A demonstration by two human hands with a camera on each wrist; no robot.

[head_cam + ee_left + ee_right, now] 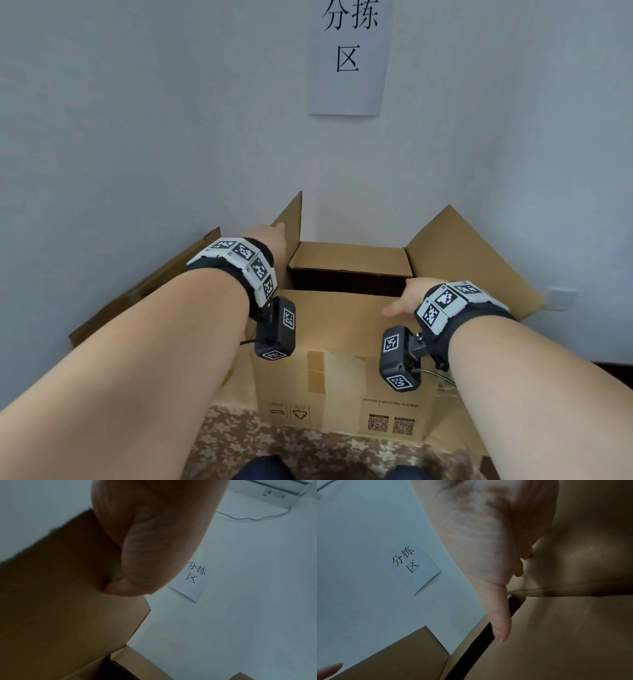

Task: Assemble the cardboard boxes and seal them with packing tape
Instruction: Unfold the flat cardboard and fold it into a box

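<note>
Three characters, 分拣区, on wall paper (349, 58) above cardboard box (342, 370).

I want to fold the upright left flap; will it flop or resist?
The left flap looks like stiff corrugated board, so it will probably hinge at its crease. It stands upright beside the left hand, suggesting some spring-back. The cardboard box seems empty, so it may slide.

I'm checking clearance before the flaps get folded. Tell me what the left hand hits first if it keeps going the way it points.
Most likely the upright left flap; the left hand already lies against it. Beyond stands the white wall, though depth is uncertain.
</note>
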